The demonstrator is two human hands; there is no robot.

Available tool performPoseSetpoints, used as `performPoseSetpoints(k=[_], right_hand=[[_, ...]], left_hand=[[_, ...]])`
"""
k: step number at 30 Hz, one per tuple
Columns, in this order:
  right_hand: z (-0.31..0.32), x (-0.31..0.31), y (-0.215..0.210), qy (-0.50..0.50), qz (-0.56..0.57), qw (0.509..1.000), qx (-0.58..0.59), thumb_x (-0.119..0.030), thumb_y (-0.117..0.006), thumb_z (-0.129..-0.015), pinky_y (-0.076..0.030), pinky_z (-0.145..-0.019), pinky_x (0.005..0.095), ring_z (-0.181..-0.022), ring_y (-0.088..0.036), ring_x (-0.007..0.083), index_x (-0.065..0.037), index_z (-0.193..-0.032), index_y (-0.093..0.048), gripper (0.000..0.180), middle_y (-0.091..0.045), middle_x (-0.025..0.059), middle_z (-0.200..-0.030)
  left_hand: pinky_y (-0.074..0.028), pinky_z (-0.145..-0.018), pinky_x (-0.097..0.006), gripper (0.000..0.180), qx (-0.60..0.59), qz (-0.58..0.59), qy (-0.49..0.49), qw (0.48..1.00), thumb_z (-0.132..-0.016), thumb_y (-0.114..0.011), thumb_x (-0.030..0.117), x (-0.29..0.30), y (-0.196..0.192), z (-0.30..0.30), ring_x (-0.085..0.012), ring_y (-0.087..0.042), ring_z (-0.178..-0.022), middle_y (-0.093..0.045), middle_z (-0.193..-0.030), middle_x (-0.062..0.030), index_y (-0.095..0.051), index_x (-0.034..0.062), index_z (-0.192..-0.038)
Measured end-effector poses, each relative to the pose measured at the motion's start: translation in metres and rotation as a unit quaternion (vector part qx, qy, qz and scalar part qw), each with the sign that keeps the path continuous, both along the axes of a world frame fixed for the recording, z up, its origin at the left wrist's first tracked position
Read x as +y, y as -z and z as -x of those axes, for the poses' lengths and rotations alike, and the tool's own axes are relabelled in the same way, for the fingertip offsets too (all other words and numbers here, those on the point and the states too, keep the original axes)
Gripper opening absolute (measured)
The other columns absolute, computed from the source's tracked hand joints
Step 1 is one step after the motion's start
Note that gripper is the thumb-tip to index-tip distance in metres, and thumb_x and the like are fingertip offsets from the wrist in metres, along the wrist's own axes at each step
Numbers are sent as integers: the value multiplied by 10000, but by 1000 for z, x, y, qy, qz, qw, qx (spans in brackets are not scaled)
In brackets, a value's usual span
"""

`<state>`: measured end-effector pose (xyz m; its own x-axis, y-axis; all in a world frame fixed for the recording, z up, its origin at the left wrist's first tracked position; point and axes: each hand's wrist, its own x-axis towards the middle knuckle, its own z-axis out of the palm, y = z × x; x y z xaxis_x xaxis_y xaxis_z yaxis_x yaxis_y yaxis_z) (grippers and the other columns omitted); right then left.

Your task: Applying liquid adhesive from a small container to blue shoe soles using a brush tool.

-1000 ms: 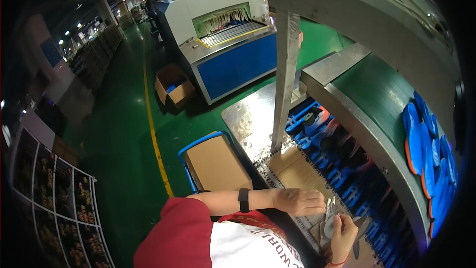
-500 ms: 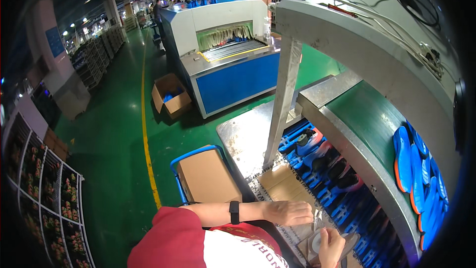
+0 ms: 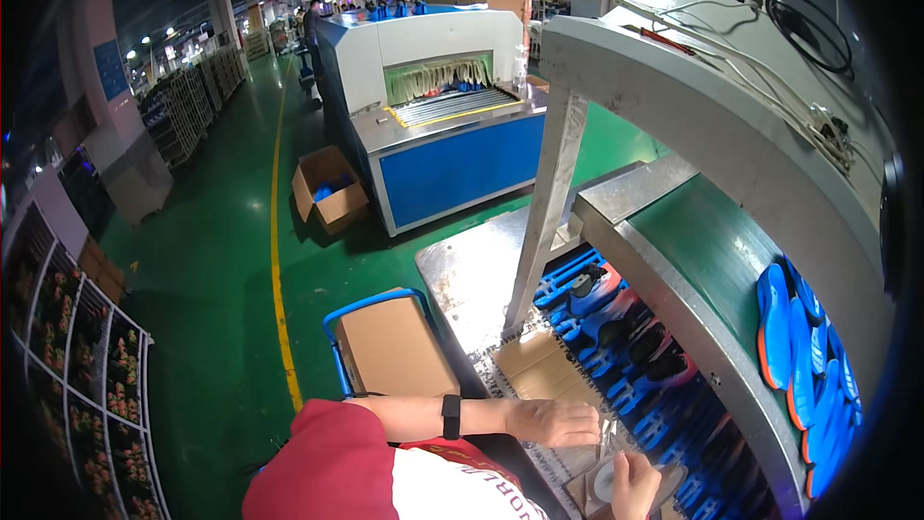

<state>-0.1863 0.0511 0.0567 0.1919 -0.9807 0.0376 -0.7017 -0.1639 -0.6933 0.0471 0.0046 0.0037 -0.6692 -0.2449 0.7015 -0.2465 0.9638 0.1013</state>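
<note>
The left hand (image 3: 553, 421) lies flat, fingers together, palm down on a piece of brown cardboard (image 3: 544, 373) on the metal worktop (image 3: 472, 274). The right hand (image 3: 635, 486) curls around a small clear item at the lower edge; its grip is too small to make out. Blue racks (image 3: 616, 327) of shoe parts sit just beside them.

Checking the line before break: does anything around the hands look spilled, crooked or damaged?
Nothing stands out. The left hand rests flat on the metal bench, the right hand by a small round thing, too small to identify.
</note>
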Motion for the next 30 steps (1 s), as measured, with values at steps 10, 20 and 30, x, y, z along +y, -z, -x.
performPoseSetpoints(k=[10,20,30], right_hand=[[-11,-11,9,19,69,997,17,-250,-572,-919,-484,-615,401,-722,-638,377,-2,-929,-656,262,-639,239,-785],[-8,-5,10,-8,38,999,28,-232,-576,-914,-486,-642,403,-728,-633,386,18,-914,-655,262,-639,239,-787],[2,-1,21,-26,18,999,16,-186,-579,-911,-482,-676,383,-726,-631,357,32,-917,-657,232,-641,246,-811]], left_hand=[[-482,-823,-354,328,-5,6,-1,1000,-811,-558,71,5,0,2,-276,-544,-996,-550,-1054,-124,-554,-49,-1116],[-491,-805,-337,296,4,0,-45,999,-789,-590,51,0,9,-3,-255,-560,-950,-559,-1003,-104,-574,-43,-1069],[-485,-790,-335,258,-11,-12,-57,998,-790,-596,39,-2,12,-5,-255,-554,-950,-553,-987,-95,-575,-39,-1035]])
